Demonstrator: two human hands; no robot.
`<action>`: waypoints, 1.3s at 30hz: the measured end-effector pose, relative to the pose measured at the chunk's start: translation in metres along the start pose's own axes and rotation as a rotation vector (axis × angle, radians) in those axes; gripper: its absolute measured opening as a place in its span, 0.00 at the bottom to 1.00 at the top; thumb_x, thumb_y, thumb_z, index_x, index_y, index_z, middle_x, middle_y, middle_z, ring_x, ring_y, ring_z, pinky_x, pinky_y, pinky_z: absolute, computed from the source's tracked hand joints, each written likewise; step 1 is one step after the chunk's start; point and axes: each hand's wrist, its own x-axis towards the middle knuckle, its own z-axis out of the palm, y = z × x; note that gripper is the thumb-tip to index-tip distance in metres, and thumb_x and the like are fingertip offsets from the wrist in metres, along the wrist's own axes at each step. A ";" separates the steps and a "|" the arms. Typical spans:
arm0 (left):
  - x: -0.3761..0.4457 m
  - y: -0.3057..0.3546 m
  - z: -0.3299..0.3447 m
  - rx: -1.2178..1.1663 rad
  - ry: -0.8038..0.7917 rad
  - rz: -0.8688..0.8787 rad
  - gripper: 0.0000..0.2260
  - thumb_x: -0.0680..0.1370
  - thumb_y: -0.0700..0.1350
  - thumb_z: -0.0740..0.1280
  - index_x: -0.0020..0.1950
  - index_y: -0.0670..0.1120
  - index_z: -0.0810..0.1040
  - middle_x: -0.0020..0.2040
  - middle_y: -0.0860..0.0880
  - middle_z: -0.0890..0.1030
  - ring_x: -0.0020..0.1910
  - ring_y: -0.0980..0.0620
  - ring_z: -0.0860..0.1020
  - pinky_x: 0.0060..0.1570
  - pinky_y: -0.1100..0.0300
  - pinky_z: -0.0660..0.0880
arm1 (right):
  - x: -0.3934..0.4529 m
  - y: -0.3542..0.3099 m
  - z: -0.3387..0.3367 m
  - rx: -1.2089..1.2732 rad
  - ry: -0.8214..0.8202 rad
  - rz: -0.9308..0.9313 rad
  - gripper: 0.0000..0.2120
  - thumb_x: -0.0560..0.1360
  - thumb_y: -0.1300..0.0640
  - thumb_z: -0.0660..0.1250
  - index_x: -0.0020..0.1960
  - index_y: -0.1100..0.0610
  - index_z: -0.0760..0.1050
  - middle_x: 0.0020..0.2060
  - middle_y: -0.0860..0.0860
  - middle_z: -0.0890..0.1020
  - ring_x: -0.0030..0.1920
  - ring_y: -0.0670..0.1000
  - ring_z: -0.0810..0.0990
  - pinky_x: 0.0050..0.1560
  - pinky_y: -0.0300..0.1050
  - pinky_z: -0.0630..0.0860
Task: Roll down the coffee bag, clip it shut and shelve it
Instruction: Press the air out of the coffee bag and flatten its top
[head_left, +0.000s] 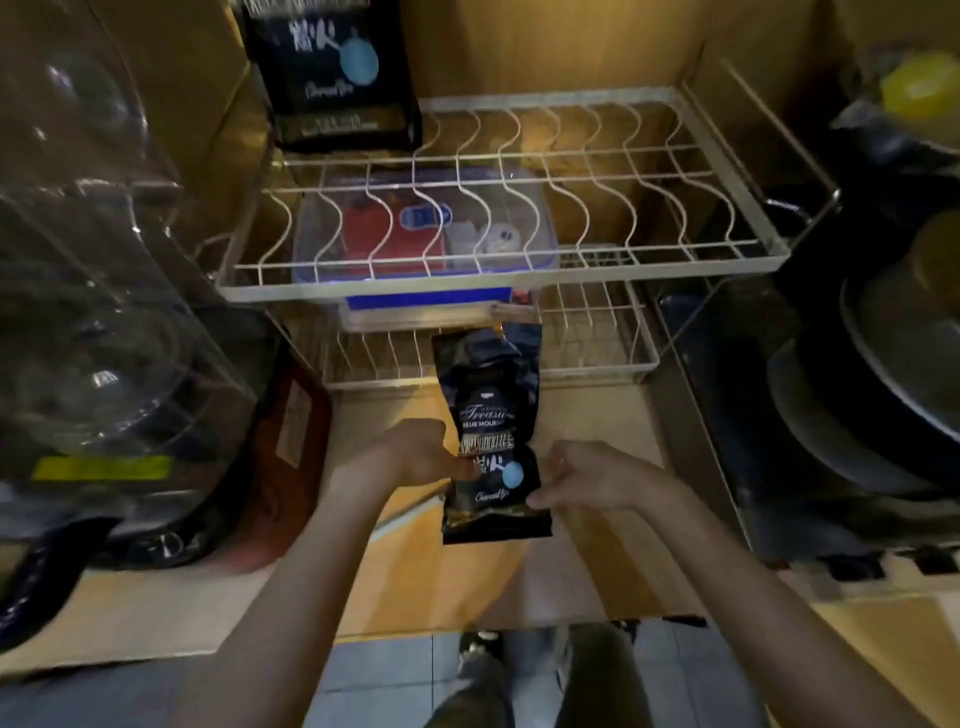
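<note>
We grip the coffee bag (491, 441) on the surface (597, 415): left hand (421, 452) pinching one edge, right hand (582, 475) the other.

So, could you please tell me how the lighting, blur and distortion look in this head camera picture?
Head view: dim, warm light, brightest on the back wall behind the wire rack; wide-angle bending curves the rack's edges; the clear containers at left and the pans at right are dark and smeared; the coffee bag, held by the left hand and right hand, is sharpest, its larger print readable.
</note>
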 end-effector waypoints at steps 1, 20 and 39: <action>0.001 -0.002 0.005 -0.066 0.001 0.007 0.31 0.72 0.57 0.66 0.68 0.41 0.62 0.68 0.42 0.69 0.64 0.45 0.68 0.53 0.58 0.66 | 0.004 0.002 0.006 0.035 -0.002 0.022 0.29 0.70 0.48 0.71 0.65 0.59 0.67 0.61 0.54 0.74 0.55 0.49 0.72 0.44 0.37 0.70; 0.035 -0.020 0.069 -1.004 0.082 0.253 0.37 0.57 0.42 0.78 0.64 0.47 0.67 0.55 0.48 0.79 0.51 0.53 0.79 0.42 0.67 0.78 | 0.030 0.036 0.075 0.828 0.311 0.021 0.29 0.53 0.51 0.80 0.51 0.59 0.76 0.50 0.57 0.82 0.53 0.57 0.81 0.56 0.56 0.77; -0.009 0.006 0.057 -0.906 0.414 0.497 0.32 0.58 0.53 0.75 0.60 0.54 0.69 0.57 0.55 0.77 0.58 0.59 0.75 0.56 0.65 0.73 | 0.039 0.041 0.081 0.618 0.608 -0.345 0.26 0.65 0.60 0.72 0.62 0.51 0.71 0.54 0.45 0.79 0.57 0.41 0.77 0.57 0.38 0.75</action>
